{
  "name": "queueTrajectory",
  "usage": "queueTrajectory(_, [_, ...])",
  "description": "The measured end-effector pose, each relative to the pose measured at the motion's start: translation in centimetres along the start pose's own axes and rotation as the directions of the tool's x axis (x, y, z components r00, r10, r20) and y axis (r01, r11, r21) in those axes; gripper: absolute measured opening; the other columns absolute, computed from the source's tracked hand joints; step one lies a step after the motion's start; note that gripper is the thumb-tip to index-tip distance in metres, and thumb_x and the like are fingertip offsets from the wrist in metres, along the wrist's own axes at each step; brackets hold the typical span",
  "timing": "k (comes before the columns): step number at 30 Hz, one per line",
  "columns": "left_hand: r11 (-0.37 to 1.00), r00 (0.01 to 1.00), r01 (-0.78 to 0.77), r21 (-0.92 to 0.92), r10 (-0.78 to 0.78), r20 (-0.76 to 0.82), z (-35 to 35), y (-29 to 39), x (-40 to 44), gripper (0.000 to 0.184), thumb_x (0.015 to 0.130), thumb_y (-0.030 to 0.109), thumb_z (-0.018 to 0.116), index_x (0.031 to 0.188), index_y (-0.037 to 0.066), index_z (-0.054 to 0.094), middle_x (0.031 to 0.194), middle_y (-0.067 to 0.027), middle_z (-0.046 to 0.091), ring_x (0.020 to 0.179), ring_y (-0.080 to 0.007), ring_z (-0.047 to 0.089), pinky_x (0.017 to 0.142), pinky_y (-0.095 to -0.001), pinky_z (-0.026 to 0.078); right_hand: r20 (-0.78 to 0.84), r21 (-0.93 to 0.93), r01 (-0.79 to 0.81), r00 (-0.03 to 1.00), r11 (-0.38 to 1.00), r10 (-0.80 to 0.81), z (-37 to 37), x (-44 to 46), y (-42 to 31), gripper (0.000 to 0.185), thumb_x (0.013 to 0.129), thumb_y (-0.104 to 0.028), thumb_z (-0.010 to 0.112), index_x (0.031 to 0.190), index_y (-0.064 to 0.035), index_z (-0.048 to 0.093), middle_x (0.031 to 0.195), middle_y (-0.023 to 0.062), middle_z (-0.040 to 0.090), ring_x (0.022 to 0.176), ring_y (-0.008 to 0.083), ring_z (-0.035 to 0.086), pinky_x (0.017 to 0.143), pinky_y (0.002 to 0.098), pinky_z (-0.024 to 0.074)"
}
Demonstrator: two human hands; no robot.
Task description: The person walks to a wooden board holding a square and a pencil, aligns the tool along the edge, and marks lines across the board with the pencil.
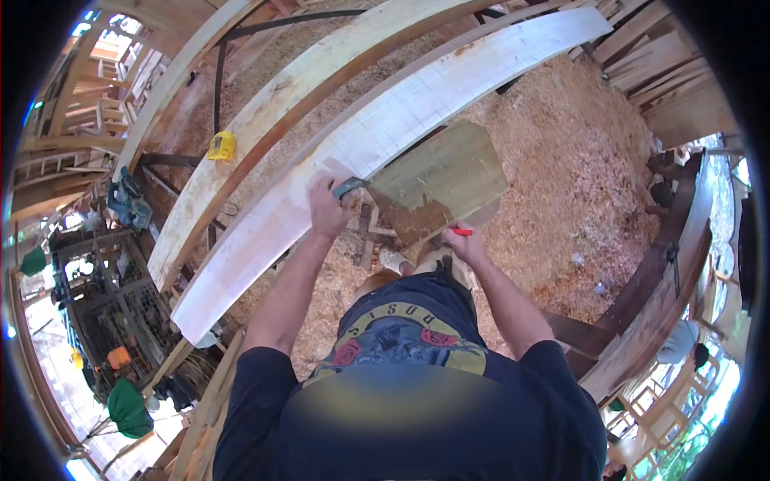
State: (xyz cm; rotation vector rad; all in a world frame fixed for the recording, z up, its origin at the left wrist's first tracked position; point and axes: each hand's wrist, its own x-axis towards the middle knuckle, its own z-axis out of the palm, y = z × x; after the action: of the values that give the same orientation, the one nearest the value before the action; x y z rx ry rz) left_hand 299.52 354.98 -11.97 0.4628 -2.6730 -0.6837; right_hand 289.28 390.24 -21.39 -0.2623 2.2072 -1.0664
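Observation:
My left hand (327, 210) is at the near edge of a long, pale curved timber (401, 120). Its fingers are closed on a small grey-blue tool (349, 187) whose kind I cannot make out. In my right hand (468, 244) is a red pencil or marker (461, 232), held low near my legs. Between my hands and just beyond them lies a greenish-brown wooden board (449, 176) with cut corners. Its near left part has a darker brown patch. Faint lines cross the timber's top face.
A second curved timber (297, 88) runs behind the first, with a yellow tape measure (221, 146) on it. A teal power tool (129, 200) sits at the left. Wood shavings (569, 176) cover the ground. Planks (666, 72) are stacked at the upper right.

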Motion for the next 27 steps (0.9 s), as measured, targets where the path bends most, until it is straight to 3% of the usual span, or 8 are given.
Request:
queueTrajectory(4, [1.0, 1.0, 0.009, 0.0, -0.009, -0.015, 0.3, 0.0, -0.1, 0.024, 0.083, 0.018, 0.073, 0.106, 0.01, 0.073, 0.106, -0.0147, 0.065, 0.105, -0.0375, 0.06, 0.093, -0.051, 0.044, -0.012, -0.021, 0.001, 1.0, 1.0, -0.001, 0.2, 0.2, -0.2, 0.05, 0.087, -0.043, 0.067, 0.114, -0.0012, 0.073, 0.098, 0.0171, 0.077, 0.092, 0.0265, 0.075, 0.082, 0.04, 0.0579])
queueTrajectory(7, [1.0, 0.999, 0.005, -0.014, -0.005, -0.04, 0.3, 0.1, -0.1, 0.025, 0.083, 0.018, 0.073, 0.106, 0.011, 0.074, 0.106, -0.0144, 0.066, 0.105, -0.0373, 0.061, 0.092, -0.0512, 0.044, -0.031, -0.003, 0.002, 1.0, 1.0, -0.003, -0.1, -0.4, -1.5, 0.041, 0.089, -0.041, 0.067, 0.109, -0.0063, 0.075, 0.097, 0.0188, 0.077, 0.094, 0.0342, 0.075, 0.086, 0.0419, 0.0584])
queueTrajectory(18, [0.994, 0.995, 0.052, -0.095, -0.06, -0.085, 0.9, 1.1, -0.2, 0.029, 0.076, 0.006, 0.071, 0.105, 0.01, 0.072, 0.095, -0.0154, 0.062, 0.094, -0.0399, 0.06, 0.083, -0.0504, 0.047, -0.01, -0.019, 0.003, 1.0, 1.0, -0.003, 1.8, 0.9, -0.9, 0.037, 0.089, -0.042, 0.066, 0.107, -0.0115, 0.076, 0.096, 0.0162, 0.077, 0.094, 0.0349, 0.074, 0.086, 0.0447, 0.0579])
queueTrajectory(27, [0.981, 0.973, 0.14, -0.136, -0.161, -0.164, 3.0, -1.2, -1.3, 0.033, 0.074, 0.006, 0.073, 0.107, 0.005, 0.07, 0.103, -0.0195, 0.062, 0.098, -0.0428, 0.06, 0.088, -0.0501, 0.049, -0.008, 0.001, -0.002, 1.0, 1.0, 0.002, 1.9, 1.0, -2.7, 0.039, 0.089, -0.043, 0.067, 0.109, -0.0101, 0.075, 0.098, 0.0153, 0.077, 0.094, 0.0328, 0.075, 0.085, 0.0412, 0.058])
